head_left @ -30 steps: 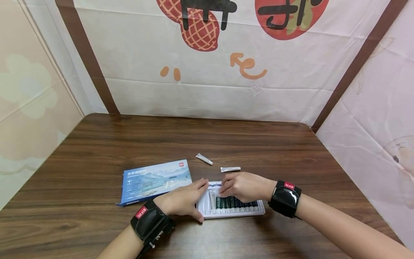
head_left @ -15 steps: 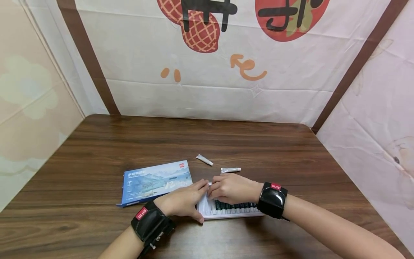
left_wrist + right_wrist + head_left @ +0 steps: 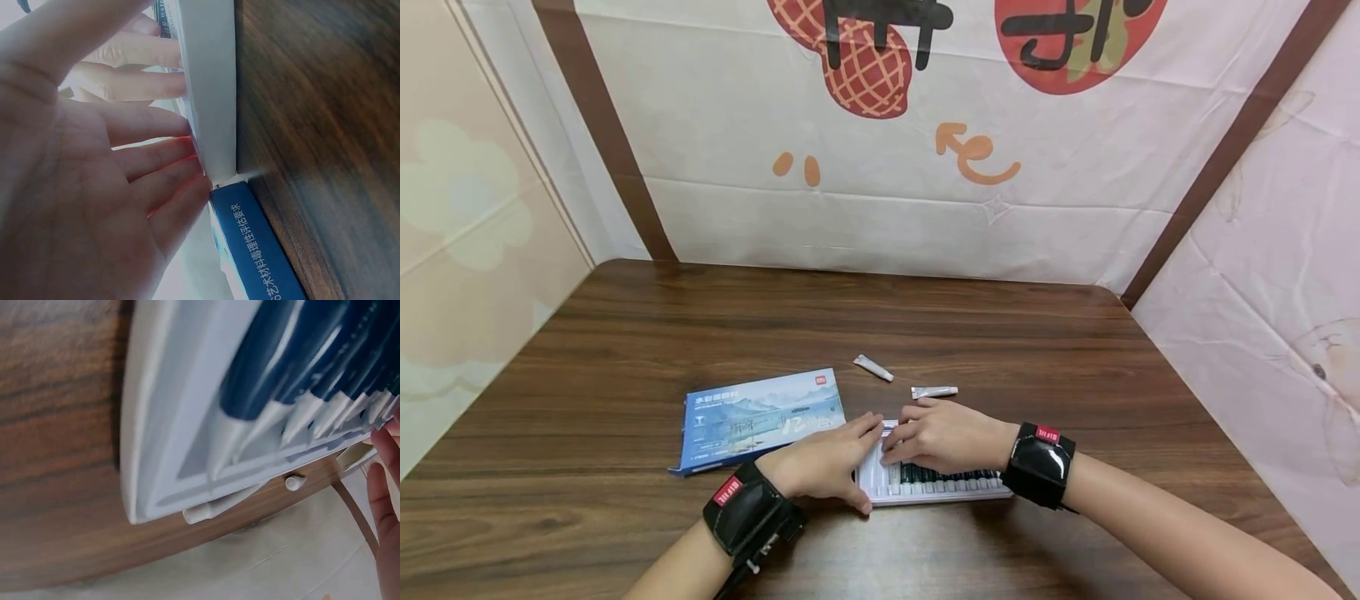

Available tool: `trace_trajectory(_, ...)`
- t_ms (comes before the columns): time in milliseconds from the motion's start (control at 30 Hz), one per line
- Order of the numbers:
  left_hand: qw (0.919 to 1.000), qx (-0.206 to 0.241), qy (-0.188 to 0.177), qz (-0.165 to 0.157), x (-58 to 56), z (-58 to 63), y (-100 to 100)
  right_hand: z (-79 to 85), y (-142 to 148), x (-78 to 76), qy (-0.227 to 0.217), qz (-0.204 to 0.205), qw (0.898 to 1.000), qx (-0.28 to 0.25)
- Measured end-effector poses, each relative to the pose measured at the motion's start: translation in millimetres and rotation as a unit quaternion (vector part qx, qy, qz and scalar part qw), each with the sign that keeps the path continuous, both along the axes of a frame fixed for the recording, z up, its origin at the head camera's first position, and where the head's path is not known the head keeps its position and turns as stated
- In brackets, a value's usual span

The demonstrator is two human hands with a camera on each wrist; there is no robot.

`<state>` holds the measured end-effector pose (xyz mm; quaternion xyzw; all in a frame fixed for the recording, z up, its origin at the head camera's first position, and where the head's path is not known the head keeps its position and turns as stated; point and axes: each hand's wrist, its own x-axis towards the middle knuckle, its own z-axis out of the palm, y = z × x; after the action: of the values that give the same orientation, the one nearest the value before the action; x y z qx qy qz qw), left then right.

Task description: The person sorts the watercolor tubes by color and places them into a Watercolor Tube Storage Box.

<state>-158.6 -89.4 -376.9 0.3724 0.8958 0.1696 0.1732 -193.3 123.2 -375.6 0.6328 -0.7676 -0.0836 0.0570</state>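
A white plastic tray (image 3: 940, 501) holds a row of paint tubes (image 3: 275, 369) with dark labels and silvery ends. Along its left end lies my left hand (image 3: 827, 462), fingers straight and thumb at the front corner. In the left wrist view, those fingertips touch the tray's side wall (image 3: 212, 94). My right hand (image 3: 951, 437) reaches over the tray's left part with lightly bent fingers, hiding what lies under it. The right fingertips (image 3: 378, 481) are at the ends of the tubes. Two small white tubes (image 3: 873, 367) lie on the table behind the tray.
A blue paint box (image 3: 760, 421) with a lake picture lies left of the tray, partly behind the left hand. All of it sits on a brown wooden table (image 3: 775, 317). A printed white cloth (image 3: 737, 225) hangs beyond the back edge.
The right hand has moved left over the tray, from the tubes to the left part, and its fingers have spread slightly. The left hand and the loose tubes stay put.
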Motion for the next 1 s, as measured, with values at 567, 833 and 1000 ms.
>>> trace_trajectory(567,0.9996,-0.022,-0.008,0.016,-0.1,0.4,1.8,9.7,32.6,-35.0,-0.16,-0.121,0.964,-0.176)
trace_trajectory(833,0.9997,-0.025,-0.003,0.008,1.0,2.9,3.1,-10.0,59.8,-59.0,-0.182,-0.197,0.956,-0.123)
trace_trajectory(1000,0.9997,-0.024,0.003,0.002,0.1,3.0,2.1,-15.8,60.6,-61.5,-0.19,-0.223,0.945,-0.146)
